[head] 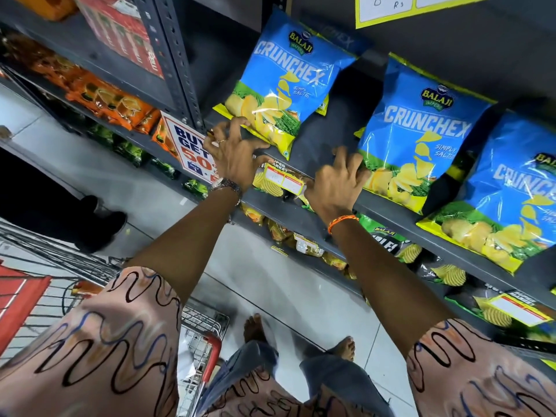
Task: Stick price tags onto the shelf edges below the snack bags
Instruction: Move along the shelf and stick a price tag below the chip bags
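At the far left, orange snack packs lie on a lower shelf, and a white promotion sign hangs on the grey upright post. Just right of this sign is the left hand, with a watch on its wrist. Its fingers are spread and curled over the front of the shelf edge, touching the bottom corner of the first blue snack bag. The thumb of this hand presses on the left end of the price tag.

The price tag is a yellow strip with white fields and a red border. It lies flat on the shelf edge, between the two hands, below the gap that separates the first blue snack bag from the second blue snack bag. Its long axis runs along the shelf edge, from upper left to lower right in the view, and its printed face points outward, toward the person. The writing on it is too blurred to read.

Right of the price tag is the right hand, with an orange thread band on the wrist. Its fingers are also spread and rest on the shelf beside the lower left corner of the second blue snack bag; the thumb side meets the right end of the price tag. Both hands are apart and neither closes around anything.

Further right, a third blue snack bag lies on the same shelf.
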The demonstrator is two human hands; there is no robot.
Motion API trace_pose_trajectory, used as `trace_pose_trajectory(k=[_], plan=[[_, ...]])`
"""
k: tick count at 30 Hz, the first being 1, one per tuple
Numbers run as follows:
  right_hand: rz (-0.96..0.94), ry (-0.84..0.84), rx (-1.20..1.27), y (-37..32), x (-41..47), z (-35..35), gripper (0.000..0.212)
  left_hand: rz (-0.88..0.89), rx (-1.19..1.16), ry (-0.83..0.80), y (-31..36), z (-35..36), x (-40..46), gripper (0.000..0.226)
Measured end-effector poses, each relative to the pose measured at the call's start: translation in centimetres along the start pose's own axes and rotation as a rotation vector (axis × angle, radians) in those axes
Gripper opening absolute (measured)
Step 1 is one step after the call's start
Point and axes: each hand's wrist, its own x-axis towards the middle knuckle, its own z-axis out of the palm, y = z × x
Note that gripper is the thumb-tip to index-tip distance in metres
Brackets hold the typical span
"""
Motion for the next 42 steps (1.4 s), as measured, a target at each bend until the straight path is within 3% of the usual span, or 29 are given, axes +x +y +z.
trace_pose_trajectory(k=[6, 12, 19, 24, 27, 31, 39, 42], plan=[[-0.052, -0.044, -0.017, -0.8, 0.9, -1.4, 0.036, 0.029, -0.005, -0.016, -0.6, -0.1, -0.5, 0.020], [-0.074, -0.007, -0.059, -2.6, 2.3, -1.4, 0.056, -0.006, -0.005, -0.026, -0.5, 0.3, -0.7, 0.021], [-0.228, 0.074, -0.132, -2.3, 2.7, -0.5, 0.046, 0.024, 0.045, 0.013, -0.9, 1.0, -1.7, 0.040], [-0.230, 0.065, -0.140, -2.4, 2.4, 0.0, 0.044, -0.005, -0.026, 0.001, -1.0, 0.9, -1.6, 0.049], [-0.243, 0.060, -0.136, -2.4, 2.5, 0.0, 0.043, 0.001, -0.054, 0.008, -0.8, 1.0, -1.0, 0.041], [-0.252, 0.037, -0.137, -2.2, 2.6, -0.4, 0.047, -0.035, -0.013, -0.013, -0.7, 1.3, -0.5, 0.056], [-0.273, -0.042, -0.154, -1.6, 2.5, -0.9, 0.068, -0.167, -0.251, 0.037, -1.0, 2.8, -0.3, 0.054], [-0.296, -0.041, -0.157, -2.2, 2.3, -0.7, 0.065, -0.196, -0.367, 0.053, -1.1, 3.4, -0.6, 0.054]])
